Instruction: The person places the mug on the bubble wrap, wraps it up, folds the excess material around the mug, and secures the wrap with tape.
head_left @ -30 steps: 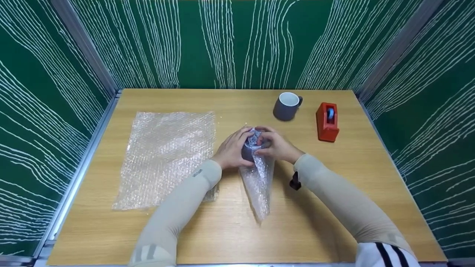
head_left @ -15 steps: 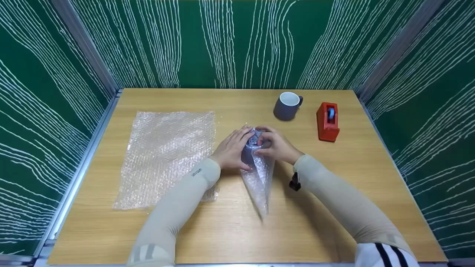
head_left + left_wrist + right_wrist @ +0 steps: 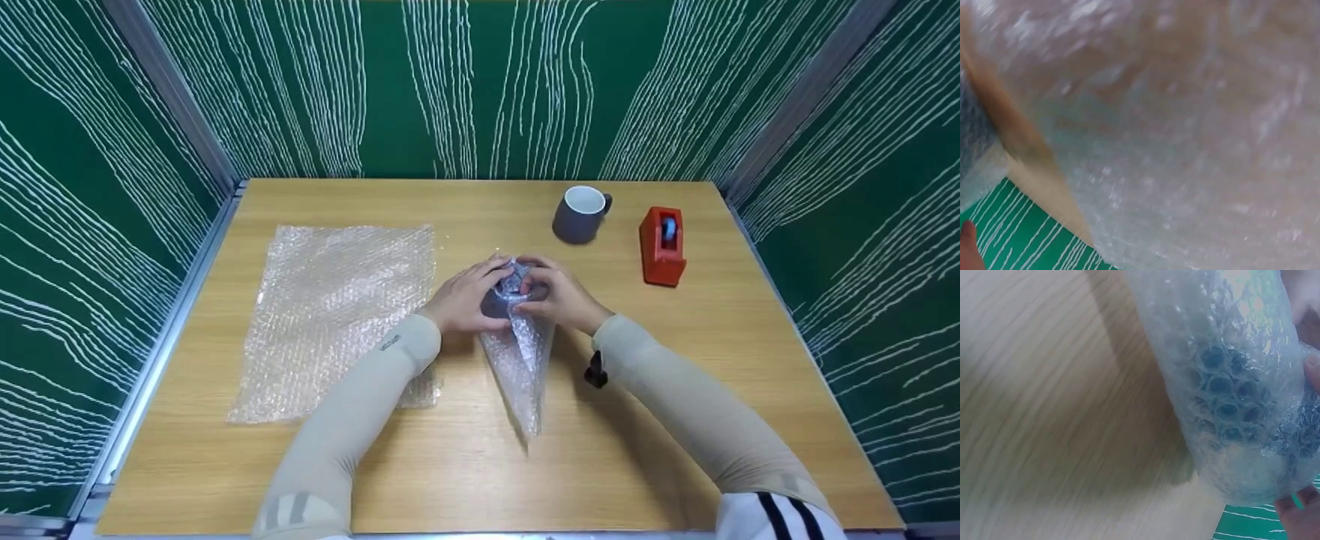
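Note:
At the table's middle a dark mug-like thing wrapped in bubble wrap (image 3: 495, 304) stands between both hands. My left hand (image 3: 465, 298) holds its left side, fingers over the far side and thumb at the near side. My right hand (image 3: 556, 297) pinches the wrap at the top right with bent fingers. A loose, tapering tail of bubble wrap (image 3: 521, 375) hangs toward me. In the right wrist view, dark colour shows through the bubbles of the wrapped mug (image 3: 1224, 394). Blurred bubble wrap (image 3: 1185, 169) fills most of the left wrist view, a fingertip (image 3: 970, 247) at its lower left.
A flat bubble wrap sheet (image 3: 341, 315) lies on the left of the wooden table (image 3: 637, 480). Behind the hands stands a grey mug (image 3: 577, 217), its handle to the right. Farther right is a red tape dispenser (image 3: 662, 247). Green walls border the table's back and sides.
My left hand has shifted slightly left; its thumb lifted and came back against the wrapped mug. The wrap's tail swung a little left. My right hand has barely moved.

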A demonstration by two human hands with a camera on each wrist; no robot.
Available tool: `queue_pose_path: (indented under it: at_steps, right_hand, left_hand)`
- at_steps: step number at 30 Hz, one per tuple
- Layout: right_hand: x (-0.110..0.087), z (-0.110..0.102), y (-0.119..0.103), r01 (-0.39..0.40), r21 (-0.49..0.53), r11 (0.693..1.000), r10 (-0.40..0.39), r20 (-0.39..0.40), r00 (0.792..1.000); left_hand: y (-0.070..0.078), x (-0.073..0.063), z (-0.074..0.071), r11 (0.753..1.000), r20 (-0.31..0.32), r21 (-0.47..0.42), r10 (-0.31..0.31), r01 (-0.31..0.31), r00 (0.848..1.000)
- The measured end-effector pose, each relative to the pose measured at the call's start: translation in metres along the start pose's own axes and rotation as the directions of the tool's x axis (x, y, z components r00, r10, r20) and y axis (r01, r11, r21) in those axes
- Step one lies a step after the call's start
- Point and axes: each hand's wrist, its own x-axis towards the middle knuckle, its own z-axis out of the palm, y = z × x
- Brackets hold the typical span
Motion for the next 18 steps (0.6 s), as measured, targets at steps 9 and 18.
queue_pose_path:
  at_steps: [9, 18]
  right_hand:
    - [-0.008, 0.012, 0.010, 0.042, -0.051, 0.998, -0.044, -0.043, 0.998]
    - [-0.015, 0.026, 0.022, 0.029, -0.116, 0.993, -0.046, -0.147, 0.988]
  left_hand:
    - [0.001, 0.001, -0.004, 1.000, -0.011, -0.009, -0.020, 0.020, 1.000]
    - [0.006, 0.005, -0.003, 0.999, -0.091, 0.034, 0.023, -0.020, 0.996]
